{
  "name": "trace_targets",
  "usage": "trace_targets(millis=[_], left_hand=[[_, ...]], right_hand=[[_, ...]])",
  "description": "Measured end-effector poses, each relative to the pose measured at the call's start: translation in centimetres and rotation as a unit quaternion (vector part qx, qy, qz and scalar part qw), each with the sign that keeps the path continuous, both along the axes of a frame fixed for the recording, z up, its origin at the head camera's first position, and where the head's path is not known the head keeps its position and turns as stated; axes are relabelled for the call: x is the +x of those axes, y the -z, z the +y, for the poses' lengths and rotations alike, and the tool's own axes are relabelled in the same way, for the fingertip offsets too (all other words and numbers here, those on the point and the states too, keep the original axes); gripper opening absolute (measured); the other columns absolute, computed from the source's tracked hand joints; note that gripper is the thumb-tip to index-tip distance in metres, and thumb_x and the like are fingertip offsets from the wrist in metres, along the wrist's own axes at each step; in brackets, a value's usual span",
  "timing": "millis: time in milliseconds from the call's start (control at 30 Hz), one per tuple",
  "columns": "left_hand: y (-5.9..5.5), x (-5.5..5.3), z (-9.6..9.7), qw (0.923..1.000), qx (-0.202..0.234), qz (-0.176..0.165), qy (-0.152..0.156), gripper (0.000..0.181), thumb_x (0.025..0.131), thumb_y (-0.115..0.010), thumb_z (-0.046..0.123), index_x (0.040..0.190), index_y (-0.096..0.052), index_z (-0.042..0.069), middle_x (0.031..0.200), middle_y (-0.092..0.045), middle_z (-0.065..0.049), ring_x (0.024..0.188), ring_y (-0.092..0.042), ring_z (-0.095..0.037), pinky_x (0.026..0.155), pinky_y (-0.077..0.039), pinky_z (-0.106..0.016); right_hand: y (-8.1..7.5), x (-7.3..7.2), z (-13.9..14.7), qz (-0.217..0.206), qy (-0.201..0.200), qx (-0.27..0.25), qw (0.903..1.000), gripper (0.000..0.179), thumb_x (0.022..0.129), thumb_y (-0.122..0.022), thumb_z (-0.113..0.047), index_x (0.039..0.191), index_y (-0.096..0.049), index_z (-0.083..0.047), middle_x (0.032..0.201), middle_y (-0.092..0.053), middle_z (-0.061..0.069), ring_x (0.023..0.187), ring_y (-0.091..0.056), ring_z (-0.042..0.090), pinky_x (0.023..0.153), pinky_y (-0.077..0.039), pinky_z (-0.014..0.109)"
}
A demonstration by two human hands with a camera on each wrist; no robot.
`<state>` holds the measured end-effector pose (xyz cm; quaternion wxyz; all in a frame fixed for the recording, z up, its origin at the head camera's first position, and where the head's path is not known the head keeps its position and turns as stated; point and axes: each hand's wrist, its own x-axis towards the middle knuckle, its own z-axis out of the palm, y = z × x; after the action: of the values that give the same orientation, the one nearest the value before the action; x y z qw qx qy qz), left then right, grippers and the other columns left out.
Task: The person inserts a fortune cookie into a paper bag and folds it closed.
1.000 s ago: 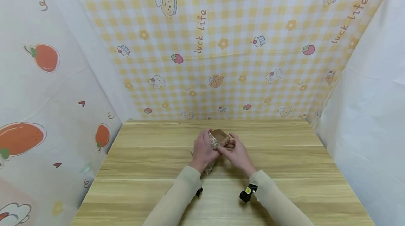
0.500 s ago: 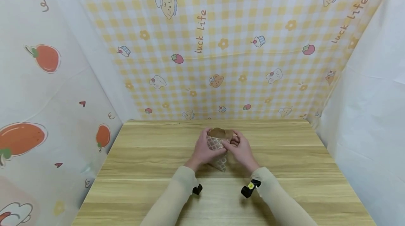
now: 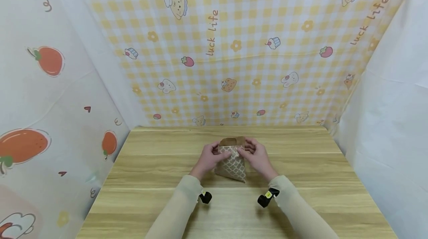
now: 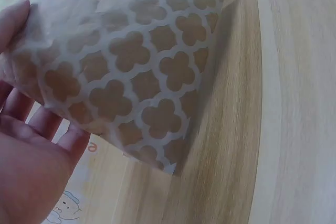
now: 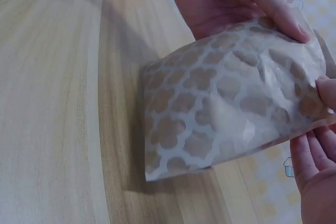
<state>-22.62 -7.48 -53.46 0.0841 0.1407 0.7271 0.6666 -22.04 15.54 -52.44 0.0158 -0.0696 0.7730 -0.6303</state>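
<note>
A small brown paper bag with a white lattice pattern is held up between both hands, its mouth at the top and its bottom edge close over the table. My left hand pinches its left side near the mouth, thumb on the front and fingers behind. On the other side my right hand grips the upper right edge the same way. Both wrist views show the patterned paper bag creased near the thumbs and smoother toward its bottom. What is inside the bag is hidden.
The wooden table stretches around the hands. A yellow checked curtain hangs along its back edge. White sheets stand on both sides, the left one printed with fruit. Each wrist carries a black camera.
The bag has turned from tilted to nearly upright, its patterned front now facing me. My left hand has shifted from across the front to the left edge; the right thumb has moved up slightly.
</note>
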Motion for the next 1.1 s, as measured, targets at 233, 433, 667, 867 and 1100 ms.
trace_targets(millis=[233, 433, 667, 867, 1100], left_hand=[[-0.4, 0.3, 0.7, 0.9988, 0.021, -0.018, -0.041, 0.041, 0.094, -0.08, 0.016, 0.13, -0.068, 0.001, 0.108, -0.078, -0.014, 0.084, -0.073, -0.015, 0.078, -0.063, -0.033], [-0.7, 0.4, 1.0, 0.9976, 0.021, -0.019, -0.063, 0.037, 0.092, -0.082, 0.019, 0.123, -0.071, 0.001, 0.097, -0.076, -0.006, 0.079, -0.068, -0.013, 0.072, -0.059, -0.026], [-0.7, 0.6, 1.3, 0.9971, 0.026, -0.021, -0.069, 0.027, 0.093, -0.081, 0.013, 0.115, -0.075, -0.001, 0.09, -0.077, -0.006, 0.076, -0.069, -0.014, 0.069, -0.059, -0.026], [-1.0, 0.8, 1.7, 0.9966, 0.013, -0.007, -0.081, 0.017, 0.091, -0.081, 0.011, 0.1, -0.076, -0.002, 0.07, -0.062, 0.005, 0.064, -0.055, -0.009, 0.059, -0.049, -0.022], [-0.8, 0.8, 1.9, 0.9948, -0.015, 0.005, -0.101, 0.019, 0.089, -0.085, 0.015, 0.095, -0.076, -0.001, 0.062, -0.042, 0.006, 0.059, -0.04, -0.011, 0.054, -0.037, -0.023]], right_hand=[[-0.1, -0.1, 0.2, -0.004, -0.004, -0.014, 0.9999, 0.059, 0.098, -0.076, -0.017, 0.147, -0.05, 0.004, 0.133, -0.063, 0.025, 0.121, -0.065, 0.036, 0.091, -0.056, 0.022], [-0.3, -0.1, 0.3, 0.003, 0.009, -0.014, 0.9999, 0.056, 0.096, -0.078, -0.016, 0.142, -0.054, 0.005, 0.126, -0.063, 0.021, 0.107, -0.067, 0.023, 0.083, -0.056, 0.019], [-0.4, -0.1, 0.4, 0.017, 0.015, -0.007, 0.9997, 0.045, 0.094, -0.08, -0.01, 0.132, -0.06, 0.005, 0.109, -0.066, 0.015, 0.089, -0.066, 0.012, 0.074, -0.056, 0.02], [-0.4, 0.0, 0.3, 0.028, 0.017, -0.009, 0.9994, 0.036, 0.093, -0.079, -0.005, 0.125, -0.065, 0.002, 0.097, -0.065, 0.011, 0.081, -0.063, 0.011, 0.069, -0.053, 0.021], [-0.6, 0.1, -0.1, 0.038, 0.027, -0.005, 0.9989, 0.028, 0.092, -0.08, -0.002, 0.118, -0.07, 0.0, 0.082, -0.061, 0.005, 0.069, -0.056, 0.009, 0.061, -0.048, 0.019]])
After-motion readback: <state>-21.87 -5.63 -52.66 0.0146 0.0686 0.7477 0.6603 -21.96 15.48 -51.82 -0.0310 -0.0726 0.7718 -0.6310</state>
